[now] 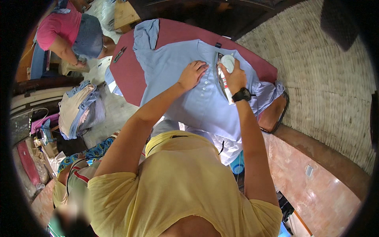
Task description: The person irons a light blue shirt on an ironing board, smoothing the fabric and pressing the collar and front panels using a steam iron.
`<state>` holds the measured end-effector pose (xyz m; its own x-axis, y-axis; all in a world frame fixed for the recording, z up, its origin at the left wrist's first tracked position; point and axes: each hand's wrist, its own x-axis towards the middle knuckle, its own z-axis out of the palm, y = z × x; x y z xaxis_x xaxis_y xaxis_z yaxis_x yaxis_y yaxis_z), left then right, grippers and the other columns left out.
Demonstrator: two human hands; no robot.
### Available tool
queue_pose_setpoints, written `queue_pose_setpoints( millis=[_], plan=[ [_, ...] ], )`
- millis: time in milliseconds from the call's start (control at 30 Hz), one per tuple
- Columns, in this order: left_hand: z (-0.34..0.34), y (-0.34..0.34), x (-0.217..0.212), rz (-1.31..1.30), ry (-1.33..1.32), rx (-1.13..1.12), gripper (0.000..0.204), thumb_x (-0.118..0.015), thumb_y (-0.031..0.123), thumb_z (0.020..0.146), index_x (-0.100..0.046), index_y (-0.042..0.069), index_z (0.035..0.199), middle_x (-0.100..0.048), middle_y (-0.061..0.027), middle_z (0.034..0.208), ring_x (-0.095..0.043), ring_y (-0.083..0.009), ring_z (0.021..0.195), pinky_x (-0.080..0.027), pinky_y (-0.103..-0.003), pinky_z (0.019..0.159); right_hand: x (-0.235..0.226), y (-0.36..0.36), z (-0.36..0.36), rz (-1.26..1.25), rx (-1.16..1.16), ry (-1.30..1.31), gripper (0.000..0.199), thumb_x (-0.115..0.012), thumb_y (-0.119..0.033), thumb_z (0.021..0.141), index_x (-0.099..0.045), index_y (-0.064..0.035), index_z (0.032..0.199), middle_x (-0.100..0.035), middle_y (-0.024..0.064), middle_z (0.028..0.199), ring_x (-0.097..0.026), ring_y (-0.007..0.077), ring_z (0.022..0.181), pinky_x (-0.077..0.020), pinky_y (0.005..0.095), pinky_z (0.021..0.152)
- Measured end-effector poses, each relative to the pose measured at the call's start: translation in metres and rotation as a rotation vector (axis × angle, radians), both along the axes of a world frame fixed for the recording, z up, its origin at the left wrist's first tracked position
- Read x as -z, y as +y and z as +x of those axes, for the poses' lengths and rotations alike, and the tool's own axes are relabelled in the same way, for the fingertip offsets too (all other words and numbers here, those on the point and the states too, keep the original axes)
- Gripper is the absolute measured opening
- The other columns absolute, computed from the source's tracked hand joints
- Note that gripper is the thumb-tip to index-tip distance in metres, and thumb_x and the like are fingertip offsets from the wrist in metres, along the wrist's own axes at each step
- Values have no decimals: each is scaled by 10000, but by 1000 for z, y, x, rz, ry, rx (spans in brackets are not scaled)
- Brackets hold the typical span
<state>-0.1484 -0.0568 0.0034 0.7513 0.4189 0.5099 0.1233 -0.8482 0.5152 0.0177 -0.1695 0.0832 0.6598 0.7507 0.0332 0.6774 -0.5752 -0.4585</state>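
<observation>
A light blue shirt [167, 59] with a row of small white buttons lies spread over a dark red ironing board [177, 32]. Its sleeve hangs toward the board's far left. My left hand [192, 75] rests on the shirt just left of the button placket, fingers stretched out. My right hand [237, 79] is wrapped round the handle of an iron [227, 61] with a pale rounded top. The iron is on the shirt's right front, to the right of the buttons. Beneath the iron, the cloth is hidden.
Small snips [119, 54] lie on the board's left part. At the board's right end is a brown stand [273, 112] with a black frame. A pile of folded clothes [79, 108] stands on the left. One person [65, 29] is at upper left, another [83, 173] at lower left.
</observation>
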Motion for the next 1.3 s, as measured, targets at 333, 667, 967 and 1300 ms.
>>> queue_pose_setpoints(
  millis=[333,667,967,1300],
  plan=[
    [4,100,7,-354,-98,-330,236,-603,56,887,-681,87,1107,-636,-128,1138,-566,-336,1099,-443,-443,954,-40,21,-16,-24,-362,1,620,-731,-490,815,-563,-85,1254,-696,249,867,-672,456,806,-530,535,680],
    [33,141,10,-336,348,-371,300,-832,367,693,-745,184,915,-664,-38,1069,-571,-284,1073,-428,-447,913,-14,52,-24,-7,-322,-10,627,-698,-524,836,-545,-53,1220,-681,265,809,-673,453,766,-528,534,634],
    [50,180,29,-633,387,-315,206,-835,302,682,-730,165,795,-714,-27,975,-683,-249,913,-522,-418,755,-17,86,-30,-78,-289,-43,619,-678,-533,849,-558,-50,1218,-683,268,813,-671,462,775,-532,523,645],
    [-19,221,9,-268,598,-125,313,-700,424,805,-700,131,914,-689,-125,1012,-661,-354,943,-534,-464,789,-13,102,-30,-55,-301,-123,603,-693,-535,834,-555,-64,1184,-687,240,786,-673,445,734,-522,534,608]
  ],
)
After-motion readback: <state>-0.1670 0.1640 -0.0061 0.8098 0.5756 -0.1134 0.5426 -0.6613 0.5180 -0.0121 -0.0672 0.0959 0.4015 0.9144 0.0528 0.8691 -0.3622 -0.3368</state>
